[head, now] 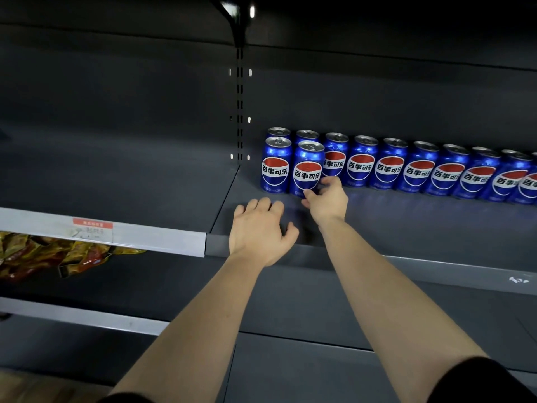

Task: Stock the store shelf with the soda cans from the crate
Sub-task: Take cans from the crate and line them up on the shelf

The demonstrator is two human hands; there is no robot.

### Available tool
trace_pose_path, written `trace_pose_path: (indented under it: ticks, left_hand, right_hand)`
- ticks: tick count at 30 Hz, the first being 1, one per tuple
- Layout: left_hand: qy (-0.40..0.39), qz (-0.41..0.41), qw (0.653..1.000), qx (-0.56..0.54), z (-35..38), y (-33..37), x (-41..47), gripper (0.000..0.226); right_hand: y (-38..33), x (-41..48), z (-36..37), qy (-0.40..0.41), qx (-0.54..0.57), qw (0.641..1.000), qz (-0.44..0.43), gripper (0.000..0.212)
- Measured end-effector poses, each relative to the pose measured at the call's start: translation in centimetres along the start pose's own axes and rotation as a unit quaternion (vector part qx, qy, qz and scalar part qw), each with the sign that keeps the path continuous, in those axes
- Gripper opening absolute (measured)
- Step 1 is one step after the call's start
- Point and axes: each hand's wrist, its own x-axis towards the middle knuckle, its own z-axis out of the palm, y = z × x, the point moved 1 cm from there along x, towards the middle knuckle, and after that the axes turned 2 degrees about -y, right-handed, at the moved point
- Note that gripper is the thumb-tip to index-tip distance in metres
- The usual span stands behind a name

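Several blue soda cans with a red, white and blue emblem stand in a back row (389, 167) along the dark grey shelf (406, 225). Two more cans stand in front at the row's left end: one (276, 165) at the far left and one (308, 170) beside it. My right hand (327, 199) holds the base of that second front can, fingers curled round its lower right side. My left hand (260, 232) hovers over the shelf in front of the cans, fingers loosely curled, holding nothing. No crate is in view.
A slotted upright (239, 106) divides the shelf bays at the back. The left bay's front edge carries a grey price rail (145, 237) with a red-and-white label (93, 228). Below it lie shiny snack packets (52, 254). A lower shelf (290, 312) runs beneath.
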Motion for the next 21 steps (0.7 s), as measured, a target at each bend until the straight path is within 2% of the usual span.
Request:
trace_pose_path:
  ticks: [5, 9, 15, 21]
  left_hand:
    - [-0.001, 0.0, 1.0, 0.002, 0.04, 0.06, 0.03, 0.045]
    - [0.001, 0.001, 1.0, 0.001, 0.02, 0.03, 0.02, 0.042]
    - [0.006, 0.001, 1.0, 0.006, 0.08, 0.03, 0.01, 0.052]
    - [0.003, 0.003, 1.0, 0.008, 0.14, -0.06, 0.09, 0.043]
  right_hand:
    - [0.09, 0.34, 0.39, 0.002, -0.024, 1.0, -0.01, 0.049]
    - [0.06, 0.47, 0.6, -0.014, -0.085, 0.996, -0.038, 0.037]
    - [0.14, 0.79, 0.72, 0.001, -0.063, 0.998, -0.018, 0.058]
    - [0.09, 0.71, 0.64, -0.007, -0.061, 0.998, -0.009, 0.058]
